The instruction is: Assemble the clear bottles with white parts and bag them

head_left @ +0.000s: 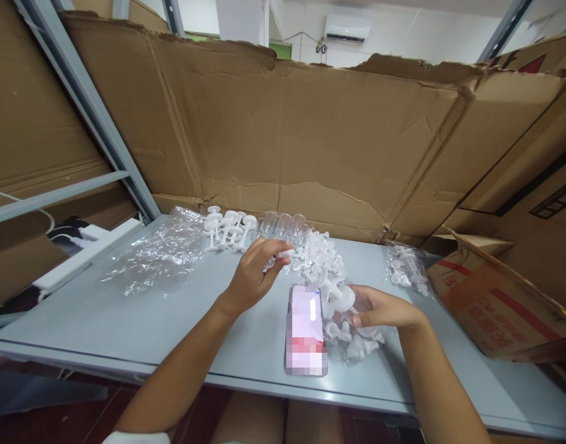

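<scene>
My left hand (258,271) is raised over the middle of the table, thumb and fingers closed around a small white and clear plastic piece (285,253), partly hidden by the fingers. On the right, my right hand (378,306) is curled around a white plastic piece with a round disc (343,299); some of its fingers are hidden. Beneath it lies a clear bag of white plastic parts (357,346). A pile of small white plastic parts (317,256) spreads between and beyond my hands. A lit phone (306,330) rests flat between my forearms.
White disc-ended plungers (230,228) and clear plastic cylinders (283,225) stand at the back. Crumpled clear plastic (160,253) lies at left, near a power strip (89,256). At right are another bag of parts (407,268) and an open carton (505,302). Cardboard (311,135) walls the rear.
</scene>
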`<state>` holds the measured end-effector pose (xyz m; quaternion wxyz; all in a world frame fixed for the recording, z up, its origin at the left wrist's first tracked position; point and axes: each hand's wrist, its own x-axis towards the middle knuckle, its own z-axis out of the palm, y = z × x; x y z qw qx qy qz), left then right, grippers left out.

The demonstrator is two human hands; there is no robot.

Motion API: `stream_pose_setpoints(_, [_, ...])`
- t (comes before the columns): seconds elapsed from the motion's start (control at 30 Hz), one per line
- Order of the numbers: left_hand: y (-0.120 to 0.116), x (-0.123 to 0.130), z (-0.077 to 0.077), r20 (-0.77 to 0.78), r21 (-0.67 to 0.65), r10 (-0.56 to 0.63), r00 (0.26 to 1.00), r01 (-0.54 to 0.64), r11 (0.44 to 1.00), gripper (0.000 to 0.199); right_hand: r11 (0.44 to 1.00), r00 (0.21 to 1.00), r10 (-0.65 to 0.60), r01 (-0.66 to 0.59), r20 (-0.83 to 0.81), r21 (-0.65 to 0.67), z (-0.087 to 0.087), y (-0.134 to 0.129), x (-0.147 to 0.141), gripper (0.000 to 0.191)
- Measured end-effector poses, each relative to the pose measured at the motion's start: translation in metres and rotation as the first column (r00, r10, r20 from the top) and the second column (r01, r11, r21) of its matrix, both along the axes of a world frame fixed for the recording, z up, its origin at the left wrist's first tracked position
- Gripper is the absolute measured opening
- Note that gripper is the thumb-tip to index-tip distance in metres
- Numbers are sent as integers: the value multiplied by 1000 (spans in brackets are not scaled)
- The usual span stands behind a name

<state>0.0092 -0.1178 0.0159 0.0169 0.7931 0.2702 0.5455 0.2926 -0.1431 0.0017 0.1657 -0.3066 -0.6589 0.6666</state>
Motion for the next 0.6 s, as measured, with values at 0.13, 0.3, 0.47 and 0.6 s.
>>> stream_pose_setpoints(0.13, [1, 3, 7, -144, -80, 74, 987, -86, 993, 24, 1000, 1000, 2, -2, 3, 5, 0, 1, -2, 33])
stream_pose_setpoints(0.3, [1, 5, 14, -168, -173, 73, 983, -103, 980, 40, 1000, 1000, 0, 0, 7, 7, -1, 1, -4, 31])
stream_pose_setpoints(0.47, [3, 5, 15, -212, -224, 67, 975, -115, 968, 37, 1000, 1000, 4, -4, 21, 6, 1, 1, -7, 30])
stream_pose_setpoints(0.6, [4, 3, 13, -39, -227, 51, 998, -59, 972, 40, 1000, 1000, -14, 13, 18, 29, 0, 2, -6, 36])
